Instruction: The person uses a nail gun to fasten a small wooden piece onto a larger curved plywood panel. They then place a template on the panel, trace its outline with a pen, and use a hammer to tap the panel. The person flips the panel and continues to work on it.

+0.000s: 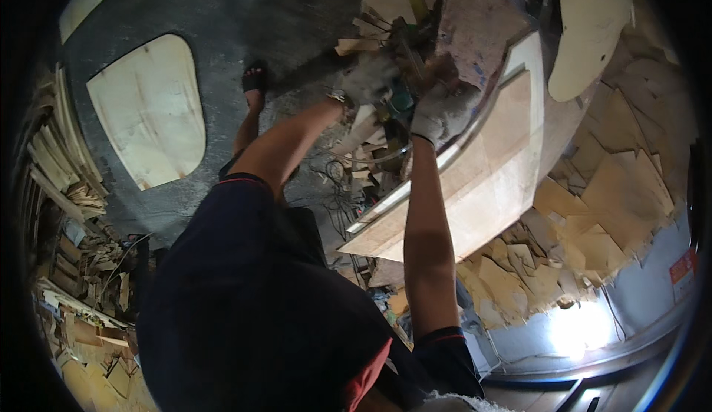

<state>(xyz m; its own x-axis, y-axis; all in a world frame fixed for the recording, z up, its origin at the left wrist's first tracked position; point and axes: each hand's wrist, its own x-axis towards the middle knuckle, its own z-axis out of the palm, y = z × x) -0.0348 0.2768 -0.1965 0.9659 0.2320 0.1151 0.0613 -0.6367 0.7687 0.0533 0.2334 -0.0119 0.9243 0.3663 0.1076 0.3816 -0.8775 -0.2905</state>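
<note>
- the left hand (368,78), in a pale work glove, sits on the near side of a small green-bodied power tool (399,103); the glove blurs, so whether its fingers are curled tight or loose cannot be told.
- the right hand (439,111), also gloved, is wrapped over the tool's other side with fingers curled together around it, apparently to steady it from both sides.
- the power tool is between the two hands, at the curved edge of a large plywood panel (489,167), right where a pale strip (475,126) follows that curve.
- the plywood panel lies tilted across a cluttered workbench (475,19), its long edge towards the person, which keeps the curved edge within arm's reach.
- a rounded plywood cutout (148,108) lies flat on the dark floor (245,11), well apart to the left, near a sandalled foot (254,86).
- offcuts (593,212) pile up to the right of the panel.
</note>
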